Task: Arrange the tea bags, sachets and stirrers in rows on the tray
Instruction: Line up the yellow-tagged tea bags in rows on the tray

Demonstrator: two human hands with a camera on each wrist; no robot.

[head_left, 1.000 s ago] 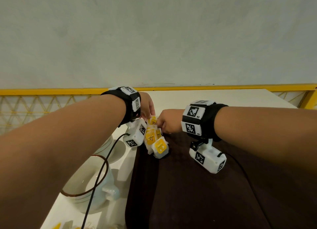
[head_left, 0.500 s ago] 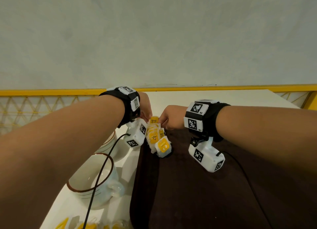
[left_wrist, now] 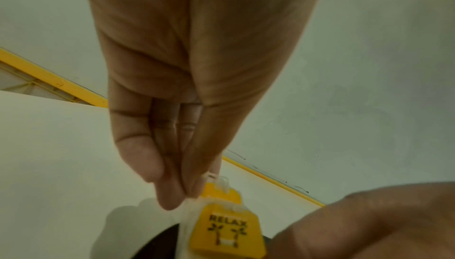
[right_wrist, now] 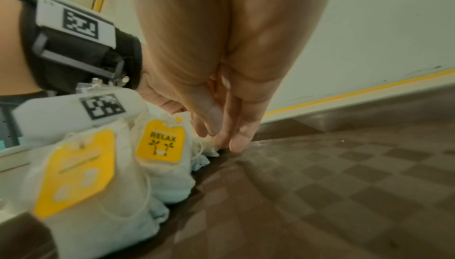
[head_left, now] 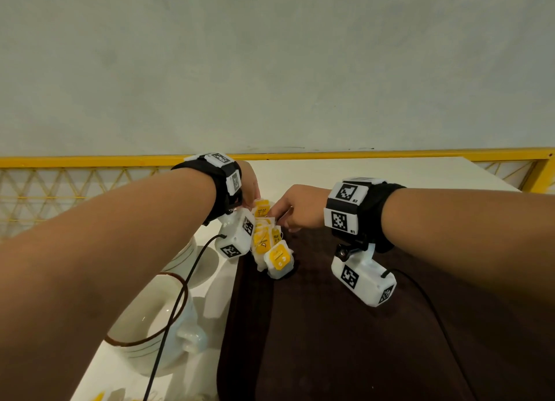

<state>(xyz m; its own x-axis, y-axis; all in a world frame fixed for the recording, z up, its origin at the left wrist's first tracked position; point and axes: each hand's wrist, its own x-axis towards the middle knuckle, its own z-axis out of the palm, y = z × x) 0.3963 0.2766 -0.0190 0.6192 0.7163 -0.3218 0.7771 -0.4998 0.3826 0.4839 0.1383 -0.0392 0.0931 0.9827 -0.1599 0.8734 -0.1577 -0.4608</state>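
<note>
Several white tea bags [head_left: 267,241] with yellow tags lie in a row along the left edge of the dark brown tray [head_left: 330,340]. At the row's far end my left hand [head_left: 250,190] pinches the top of a tea bag [left_wrist: 226,230] tagged RELAX, fingertips [left_wrist: 172,195] together on its upper edge. My right hand [head_left: 291,208] is just right of it. Its fingers [right_wrist: 234,142] point down, nearly straight, and touch the tray [right_wrist: 320,185] beside the far tea bags [right_wrist: 160,142]. No stirrers are in view.
A white cup [head_left: 150,325] with a brown rim stands on the white table left of the tray, a second cup [head_left: 192,256] behind it. Yellow sachets [head_left: 99,396] peek in at the bottom left. A yellow rail [head_left: 90,162] runs along the table's far side.
Both hands stay at the far end of the tea bag row with hardly any movement. The head view has shifted a little.
</note>
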